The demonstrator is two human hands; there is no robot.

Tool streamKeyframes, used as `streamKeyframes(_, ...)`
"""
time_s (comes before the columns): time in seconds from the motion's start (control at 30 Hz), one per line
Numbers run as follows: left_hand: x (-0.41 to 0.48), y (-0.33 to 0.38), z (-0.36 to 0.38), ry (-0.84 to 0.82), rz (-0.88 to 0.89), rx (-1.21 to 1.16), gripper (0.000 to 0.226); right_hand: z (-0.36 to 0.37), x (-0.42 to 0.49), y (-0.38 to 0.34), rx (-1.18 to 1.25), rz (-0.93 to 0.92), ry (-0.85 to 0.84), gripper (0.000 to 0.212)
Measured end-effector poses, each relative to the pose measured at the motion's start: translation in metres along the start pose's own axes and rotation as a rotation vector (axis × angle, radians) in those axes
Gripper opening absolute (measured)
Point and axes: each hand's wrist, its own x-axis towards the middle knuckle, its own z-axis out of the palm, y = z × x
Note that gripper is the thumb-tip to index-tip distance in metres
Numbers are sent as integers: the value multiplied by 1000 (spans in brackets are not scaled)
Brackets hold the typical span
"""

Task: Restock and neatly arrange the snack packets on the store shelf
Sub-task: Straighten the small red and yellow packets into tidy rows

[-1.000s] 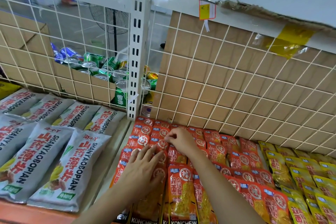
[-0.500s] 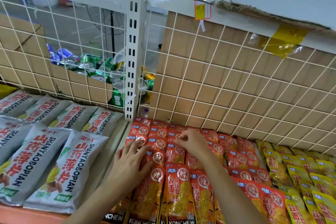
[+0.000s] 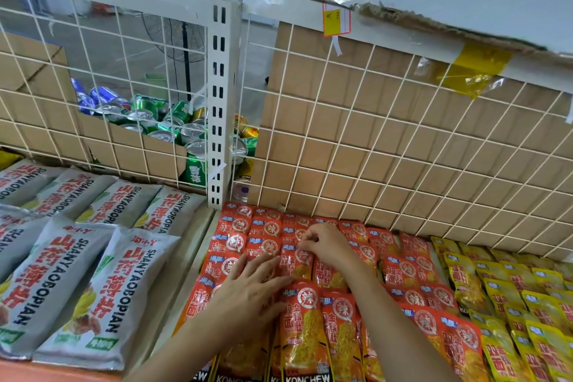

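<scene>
Red-orange snack packets lie in overlapping rows on the shelf, running from the front edge back to the wire grid. My left hand lies flat with spread fingers on the packets of the left rows. My right hand is further back, its fingers curled and pinching the top edge of a red packet in the middle row. Yellow packets of the same kind fill the rows to the right.
Large grey snack bags lie on the shelf section to the left. A white wire grid backed by cardboard closes the rear, with a slotted white post. Drink cans are piled behind the grid.
Both hands stay on the red packets. The left hand has shifted slightly left and forward over the left rows, while the right hand keeps working at a packet's top edge in the middle row.
</scene>
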Motion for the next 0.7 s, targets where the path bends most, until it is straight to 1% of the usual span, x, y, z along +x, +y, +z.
streamKeyframes(0.07, -1, 0, -1, -14, -2, 9, 54, -1, 0, -1, 18, -2, 3, 13)
streamKeyframes(0.1, -1, 0, -1, 7, 32, -1, 60, -2, 0, -2, 27, 1, 7, 11)
streamKeyframes(0.13, 1, -1, 1, 78, 85, -4, 66, -2, 0, -3, 33, 4, 10, 11)
streamKeyframes(0.17, 2, -2, 4, 142, 104, -13, 72, -1, 1, -3, 37, 7, 13, 10)
streamKeyframes(0.23, 2, 0, 4, 158, 90, -20, 77, 0, 1, -4, 32, 8, 31, 10)
streamKeyframes(0.33, 0, -1, 3, 167, 72, -42, 85, -3, -7, -5, -32, -19, 138, 12)
streamKeyframes(0.37, 0, -3, 3, 182, 65, -57, 90, -5, -12, -6, -49, -41, 134, 12)
streamKeyframes(0.43, -1, -6, 2, 191, 52, -91, 96, -12, -28, -8, -66, -86, 21, 13)
streamKeyframes(0.5, -2, -5, -1, 180, 54, -107, 93, -16, -46, -9, -85, -103, -104, 16)
streamKeyframes(0.53, -3, -4, -2, 168, 60, -112, 91, -17, -54, -9, -90, -100, -138, 17)
streamKeyframes(0.63, -4, -1, -4, 143, 69, -105, 97, -17, -71, -7, -87, -74, -178, 16)
streamKeyframes(0.7, -3, 0, -3, 134, 65, -101, 100, -14, -78, -7, -82, -80, -164, 16)
